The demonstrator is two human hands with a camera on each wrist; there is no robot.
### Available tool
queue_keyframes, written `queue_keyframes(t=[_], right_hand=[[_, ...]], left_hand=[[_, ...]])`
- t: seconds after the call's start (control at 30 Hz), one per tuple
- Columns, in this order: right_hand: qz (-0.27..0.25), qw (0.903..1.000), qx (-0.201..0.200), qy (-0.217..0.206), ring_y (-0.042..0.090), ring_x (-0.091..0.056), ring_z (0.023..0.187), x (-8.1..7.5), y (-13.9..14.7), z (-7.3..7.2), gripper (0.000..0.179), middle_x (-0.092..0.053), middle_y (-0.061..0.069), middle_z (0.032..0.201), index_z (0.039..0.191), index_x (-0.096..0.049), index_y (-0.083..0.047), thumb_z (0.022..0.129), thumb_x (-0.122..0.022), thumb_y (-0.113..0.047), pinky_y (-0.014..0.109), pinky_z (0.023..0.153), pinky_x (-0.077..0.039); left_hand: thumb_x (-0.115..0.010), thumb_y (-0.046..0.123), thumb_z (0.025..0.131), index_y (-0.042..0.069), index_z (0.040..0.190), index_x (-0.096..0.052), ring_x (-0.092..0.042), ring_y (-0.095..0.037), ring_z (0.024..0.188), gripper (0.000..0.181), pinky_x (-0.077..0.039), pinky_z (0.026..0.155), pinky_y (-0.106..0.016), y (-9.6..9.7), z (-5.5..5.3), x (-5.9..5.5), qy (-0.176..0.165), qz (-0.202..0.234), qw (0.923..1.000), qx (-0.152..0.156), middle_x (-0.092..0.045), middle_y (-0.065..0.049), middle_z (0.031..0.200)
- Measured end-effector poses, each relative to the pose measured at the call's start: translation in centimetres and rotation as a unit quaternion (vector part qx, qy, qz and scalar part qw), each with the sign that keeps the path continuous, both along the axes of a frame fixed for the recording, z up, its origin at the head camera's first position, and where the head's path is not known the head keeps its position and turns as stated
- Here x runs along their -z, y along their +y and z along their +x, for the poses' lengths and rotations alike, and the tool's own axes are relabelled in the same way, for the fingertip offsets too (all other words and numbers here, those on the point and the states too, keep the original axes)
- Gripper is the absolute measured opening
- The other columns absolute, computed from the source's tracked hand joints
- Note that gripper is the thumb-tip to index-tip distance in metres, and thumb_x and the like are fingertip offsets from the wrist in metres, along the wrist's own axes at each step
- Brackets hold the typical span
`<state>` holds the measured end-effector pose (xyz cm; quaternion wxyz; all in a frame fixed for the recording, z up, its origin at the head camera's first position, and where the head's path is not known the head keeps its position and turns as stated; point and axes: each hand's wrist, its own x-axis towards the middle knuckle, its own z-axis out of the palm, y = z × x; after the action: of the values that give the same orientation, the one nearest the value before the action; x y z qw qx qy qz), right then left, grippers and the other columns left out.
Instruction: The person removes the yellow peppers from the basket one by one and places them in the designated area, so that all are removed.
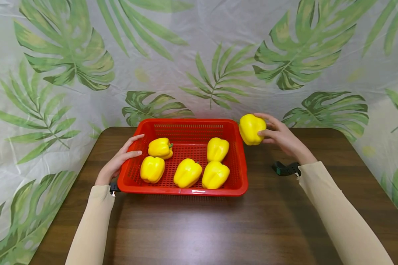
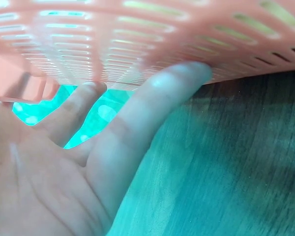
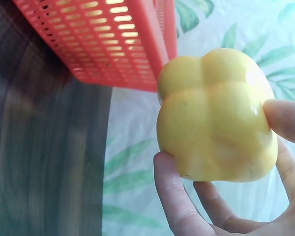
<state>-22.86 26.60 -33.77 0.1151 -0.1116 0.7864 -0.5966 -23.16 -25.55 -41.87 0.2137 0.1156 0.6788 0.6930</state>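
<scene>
A red plastic basket (image 1: 183, 193) with slotted walls stands on the brown table. Inside it lie several yellow bell peppers (image 1: 187, 173), some at the left and some toward the right. My left hand (image 1: 117, 160) holds the basket's left rim, with thumb and a finger over the top; in the left wrist view other fingers (image 2: 150, 108) lie against the slotted outer wall. Just outside the right rim, my right hand (image 1: 278, 138) grips another yellow bell pepper (image 1: 251, 129) above the table. Fingertips and thumb surround its sides in the right wrist view, its lobed end facing the camera.
The dark wood table (image 1: 185, 232) reaches out in front and to both sides of the basket. Behind it hangs a pale cloth (image 1: 219, 22) printed with green leaves. A black strap (image 1: 283, 168) hangs at the right wrist.
</scene>
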Motion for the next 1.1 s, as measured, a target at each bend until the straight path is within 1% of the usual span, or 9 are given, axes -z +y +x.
queue_keyframes(t=[0.13,0.33,0.43,0.57,0.73,0.83,1.0,1.1], right_hand=[[-0.003,1.0,0.008,-0.001,0.019,-0.048,0.107,0.4,0.5,0.0,0.06,-0.024,0.022,0.144,0.151,-0.029,-0.019,0.097,-0.055,-0.011,0.027,0.082,-0.052],[-0.011,0.9998,0.012,-0.007,0.017,-0.051,0.103,1.3,1.2,-0.1,0.061,-0.029,0.022,0.138,0.151,-0.029,-0.02,0.097,-0.055,-0.01,0.027,0.082,-0.052],[-0.009,0.9997,0.018,-0.01,0.016,-0.053,0.101,1.9,1.6,-0.2,0.061,-0.029,0.022,0.137,0.15,-0.03,-0.021,0.097,-0.055,-0.01,0.03,0.083,-0.052],[0.002,0.9996,0.026,-0.015,0.015,-0.052,0.102,2.8,2.0,-0.4,0.062,-0.029,0.024,0.139,0.151,-0.028,-0.02,0.097,-0.056,-0.011,0.033,0.085,-0.052],[0.018,0.9991,0.033,-0.018,0.019,-0.047,0.107,3.7,2.2,-0.5,0.063,-0.027,0.022,0.143,0.152,-0.027,-0.017,0.096,-0.056,-0.012,0.037,0.086,-0.051],[0.02,0.999,0.035,-0.019,0.02,-0.045,0.107,4.2,2.3,-0.5,0.063,-0.025,0.021,0.144,0.151,-0.026,-0.015,0.096,-0.056,-0.011,0.036,0.085,-0.052],[0.019,0.9988,0.038,-0.023,0.022,-0.045,0.108,5.0,2.7,-0.7,0.064,-0.023,0.024,0.145,0.151,-0.026,-0.014,0.096,-0.057,-0.01,0.033,0.083,-0.052],[0.028,0.9984,0.039,-0.028,0.025,-0.043,0.111,5.6,2.9,-0.8,0.063,-0.022,0.023,0.147,0.151,-0.026,-0.014,0.096,-0.056,-0.011,0.038,0.087,-0.051]], left_hand=[[-0.043,0.007,0.099,0.022,0.151,-0.016,-0.046,-0.033,0.118,0.061,-0.049,0.087,-0.048,0.0,0.0,0.0,0.001,-0.001,1.0,0.0,-0.016,-0.017,0.15],[-0.043,0.008,0.099,0.022,0.151,-0.016,-0.046,-0.034,0.118,0.061,-0.049,0.087,-0.048,0.0,0.0,0.0,0.0,-0.002,1.0,0.0,-0.016,-0.017,0.149],[-0.043,0.008,0.099,0.022,0.151,-0.016,-0.046,-0.035,0.118,0.061,-0.049,0.087,-0.048,0.0,-0.1,-0.1,0.0,-0.006,1.0,0.0,-0.017,-0.017,0.149],[-0.044,0.008,0.099,0.023,0.152,-0.016,-0.046,-0.035,0.118,0.061,-0.049,0.086,-0.05,-0.1,-0.1,-0.2,-0.002,-0.014,0.9999,0.0,-0.018,-0.017,0.149],[-0.045,0.009,0.099,0.023,0.152,-0.017,-0.047,-0.034,0.117,0.061,-0.049,0.086,-0.05,-0.2,-0.2,-0.1,-0.002,-0.019,0.9998,0.001,-0.019,-0.018,0.148],[-0.045,0.008,0.099,0.022,0.151,-0.017,-0.047,-0.034,0.117,0.061,-0.05,0.086,-0.05,-0.3,-0.3,-0.1,0.001,-0.018,0.9998,0.003,-0.018,-0.018,0.148],[-0.045,0.008,0.099,0.021,0.152,-0.017,-0.047,-0.034,0.118,0.061,-0.05,0.086,-0.05,-0.3,-0.4,0.0,0.003,-0.02,0.9998,0.005,-0.018,-0.018,0.149],[-0.045,0.008,0.099,0.021,0.152,-0.017,-0.046,-0.035,0.118,0.061,-0.05,0.086,-0.049,-0.3,-0.4,0.0,0.004,-0.02,0.9998,0.005,-0.018,-0.018,0.149]])
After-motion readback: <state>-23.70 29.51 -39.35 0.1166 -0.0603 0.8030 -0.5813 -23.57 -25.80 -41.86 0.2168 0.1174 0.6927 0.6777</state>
